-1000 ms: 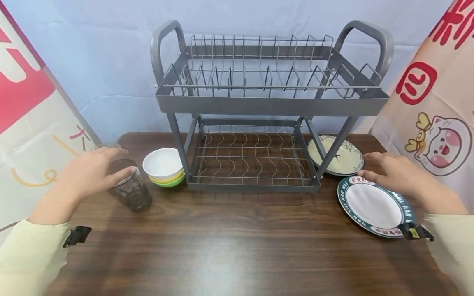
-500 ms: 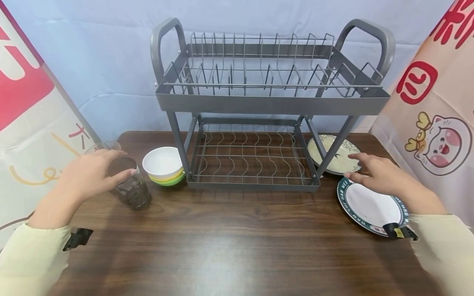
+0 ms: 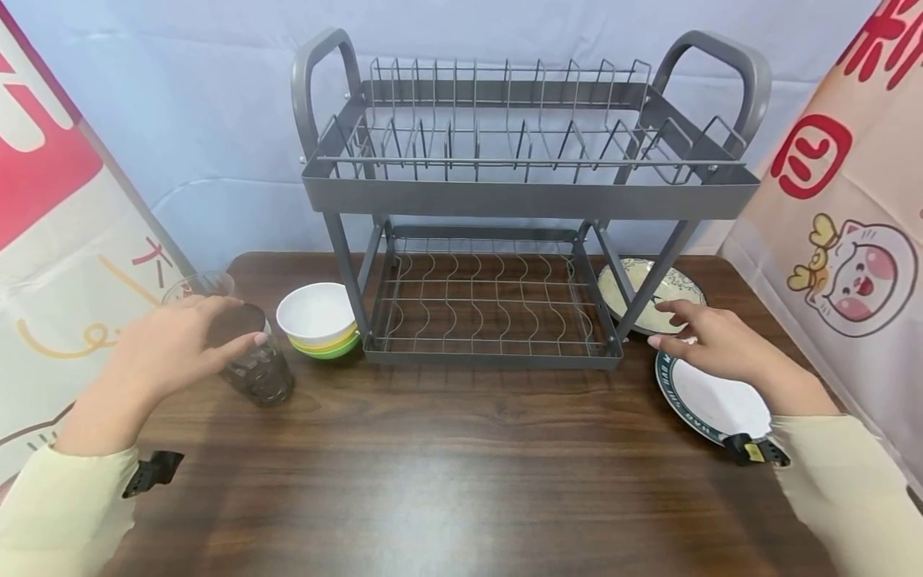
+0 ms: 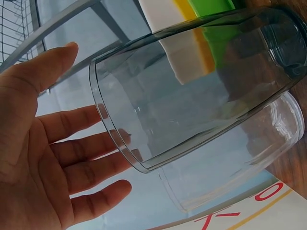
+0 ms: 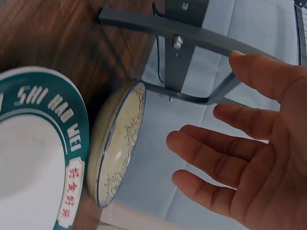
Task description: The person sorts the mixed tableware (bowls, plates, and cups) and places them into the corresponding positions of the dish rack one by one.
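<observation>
My left hand [image 3: 169, 344] hovers by the rim of a dark tinted drinking glass [image 3: 263, 377], thumb spread away from the fingers. In the left wrist view the tinted glass [image 4: 168, 110] stands between me and some fingertips, which show through its wall; whether they touch it I cannot tell. A clear glass [image 4: 216, 167] stands behind it. Over on the right, my right hand [image 3: 721, 344] is held above a white plate with a green lettered rim [image 3: 721, 401], fingers loosely bent and holding nothing. Beyond that plate lies a cream patterned dish [image 5: 120, 143], apart from my fingers.
A grey two-tier dish rack [image 3: 530, 200] stands at the middle back of the brown wooden table [image 3: 461, 465]. Left of it sits a stack of white, yellow and green bowls [image 3: 317, 312]. Cloth backdrops [image 3: 216, 120] enclose the back and sides. One rack leg rises close to the patterned dish.
My right hand has moved left, from the plate's right side to above its upper part, near the patterned dish. The left hand stays almost still by the tinted glass.
</observation>
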Demonstrator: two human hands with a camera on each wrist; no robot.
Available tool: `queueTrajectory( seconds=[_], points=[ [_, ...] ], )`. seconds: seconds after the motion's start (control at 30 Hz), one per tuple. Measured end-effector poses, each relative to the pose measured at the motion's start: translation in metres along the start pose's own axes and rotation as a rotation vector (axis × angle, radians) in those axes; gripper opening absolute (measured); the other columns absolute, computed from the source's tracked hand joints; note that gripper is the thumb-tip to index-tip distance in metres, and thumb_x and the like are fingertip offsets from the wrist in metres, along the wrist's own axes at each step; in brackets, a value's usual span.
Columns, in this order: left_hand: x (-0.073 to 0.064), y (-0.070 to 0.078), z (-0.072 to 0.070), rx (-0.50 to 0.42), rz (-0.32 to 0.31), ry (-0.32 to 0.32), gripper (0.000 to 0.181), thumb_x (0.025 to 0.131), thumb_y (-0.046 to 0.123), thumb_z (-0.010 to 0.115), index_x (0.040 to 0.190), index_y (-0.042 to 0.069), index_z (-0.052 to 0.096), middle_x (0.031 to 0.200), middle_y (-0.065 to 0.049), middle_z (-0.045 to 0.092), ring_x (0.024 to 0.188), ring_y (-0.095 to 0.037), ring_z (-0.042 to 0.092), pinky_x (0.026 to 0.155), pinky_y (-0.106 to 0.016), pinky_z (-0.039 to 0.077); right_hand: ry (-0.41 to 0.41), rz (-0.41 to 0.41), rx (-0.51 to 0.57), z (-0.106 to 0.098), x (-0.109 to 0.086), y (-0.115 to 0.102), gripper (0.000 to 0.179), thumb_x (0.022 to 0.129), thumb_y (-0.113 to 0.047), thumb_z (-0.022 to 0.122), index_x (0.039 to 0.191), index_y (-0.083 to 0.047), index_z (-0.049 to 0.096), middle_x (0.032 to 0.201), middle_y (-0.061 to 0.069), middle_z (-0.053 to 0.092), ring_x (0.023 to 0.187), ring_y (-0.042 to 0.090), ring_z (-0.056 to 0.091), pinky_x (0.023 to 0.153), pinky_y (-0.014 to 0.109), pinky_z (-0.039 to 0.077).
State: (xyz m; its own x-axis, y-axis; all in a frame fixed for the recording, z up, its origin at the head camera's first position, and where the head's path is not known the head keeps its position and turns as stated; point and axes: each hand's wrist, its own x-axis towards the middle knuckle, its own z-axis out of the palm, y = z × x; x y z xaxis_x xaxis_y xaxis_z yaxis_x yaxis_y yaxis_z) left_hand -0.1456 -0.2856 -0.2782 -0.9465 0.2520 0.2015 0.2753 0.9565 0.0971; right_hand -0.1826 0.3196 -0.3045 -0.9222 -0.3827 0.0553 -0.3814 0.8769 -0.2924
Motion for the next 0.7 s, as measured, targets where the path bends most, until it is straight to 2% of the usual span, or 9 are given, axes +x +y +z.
queueTrajectory(
  seconds=[0.17, 0.33, 0.53, 0.7],
  points=[
    [-0.004, 0.002, -0.001, -0.02, -0.03, -0.009, 0.071, 0.083, 0.058, 0.057, 0.122, -0.002, 0.055, 0.116, -0.025, 0.057, 0.106, -0.044, 0.051, 0.078, -0.061, 0.039, -0.007, -0.014, 0.038, 0.007, 0.003, -0.004, 0.05, 0.089, -0.026, 0.062, 0.123, 0.008, 0.049, 0.104, 0.027, 0.06, 0.088, 0.036, 0.061, 0.071, 0.05, 0.048],
    [-0.007, 0.002, -0.001, -0.028, -0.029, 0.011, 0.069, 0.083, 0.056, 0.058, 0.122, -0.001, 0.055, 0.117, -0.025, 0.056, 0.106, -0.044, 0.051, 0.077, -0.061, 0.04, -0.011, -0.019, 0.071, 0.013, 0.005, -0.009, 0.05, 0.09, -0.027, 0.062, 0.122, 0.009, 0.05, 0.105, 0.027, 0.059, 0.088, 0.036, 0.061, 0.069, 0.049, 0.049],
    [-0.014, 0.002, 0.004, -0.05, -0.007, 0.095, 0.063, 0.083, 0.048, 0.063, 0.12, -0.002, 0.055, 0.115, -0.025, 0.057, 0.103, -0.044, 0.052, 0.075, -0.059, 0.041, -0.023, 0.021, 0.09, 0.023, 0.01, -0.013, 0.048, 0.093, -0.032, 0.057, 0.12, 0.007, 0.052, 0.109, 0.03, 0.057, 0.093, 0.04, 0.06, 0.074, 0.053, 0.047],
    [-0.018, 0.004, 0.008, -0.075, -0.025, 0.173, 0.059, 0.082, 0.045, 0.064, 0.12, 0.0, 0.056, 0.116, -0.023, 0.057, 0.104, -0.042, 0.053, 0.074, -0.058, 0.042, -0.025, 0.025, 0.15, 0.03, 0.013, -0.015, 0.042, 0.093, -0.03, 0.056, 0.113, 0.006, 0.054, 0.102, 0.026, 0.061, 0.09, 0.039, 0.062, 0.072, 0.052, 0.048]
  ],
)
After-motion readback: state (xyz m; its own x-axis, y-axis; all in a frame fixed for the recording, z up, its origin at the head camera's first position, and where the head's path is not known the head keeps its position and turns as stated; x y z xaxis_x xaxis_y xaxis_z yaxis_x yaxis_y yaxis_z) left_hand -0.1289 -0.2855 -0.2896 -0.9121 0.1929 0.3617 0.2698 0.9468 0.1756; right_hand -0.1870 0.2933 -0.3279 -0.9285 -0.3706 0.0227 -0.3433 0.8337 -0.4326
